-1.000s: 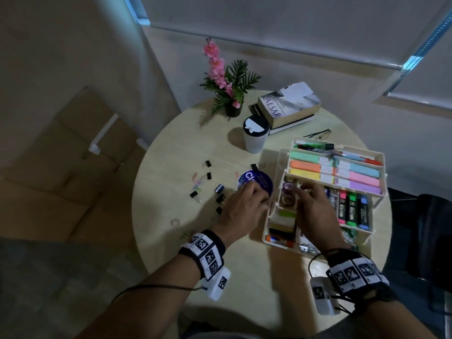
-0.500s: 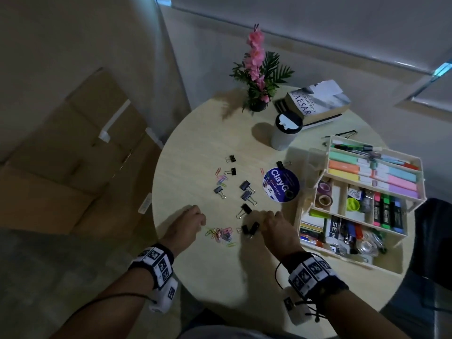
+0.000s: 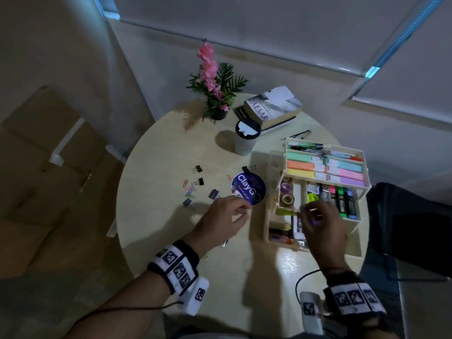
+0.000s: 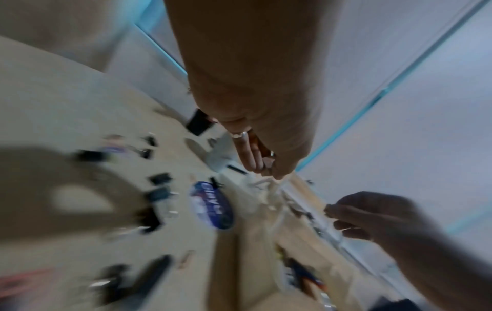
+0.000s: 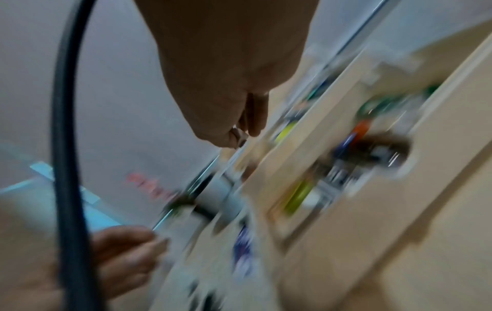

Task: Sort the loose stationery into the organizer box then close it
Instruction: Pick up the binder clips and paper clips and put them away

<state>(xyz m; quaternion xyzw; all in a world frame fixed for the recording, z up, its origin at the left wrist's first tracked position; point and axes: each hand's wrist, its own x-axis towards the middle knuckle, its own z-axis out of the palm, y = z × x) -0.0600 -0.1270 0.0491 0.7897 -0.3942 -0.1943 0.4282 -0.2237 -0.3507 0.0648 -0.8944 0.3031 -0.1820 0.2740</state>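
**Head view: both hands being held over a round table beside an open organizer box**

Head view is being filled by a round pale table (image 3: 156, 216). An open tiered organizer box (image 3: 354, 223) is being shown at its right side, with highlighters (image 3: 325, 167) lying in the top tray and tape rolls (image 3: 286, 193) and markers (image 3: 342, 199) sitting in the tier below. The right hand (image 3: 320, 228) is being held over the box's lower compartments; in the right wrist view a small metallic item (image 5: 239, 134) is being pinched between its thumb and fingertips, too blurred to be named. The left hand (image 3: 220, 221) is being held just above the table beside a round blue ClayGo sticker (image 3: 248, 189), fingers curled together; whether anything is being gripped cannot be told. Loose binder clips (image 3: 214, 193) and coloured paper clips (image 3: 189, 190) are lying scattered on the table left of the sticker. A lidded cup (image 3: 245, 138), a book (image 3: 272, 106) and a potted pink flower (image 3: 215, 89) are standing farther back.
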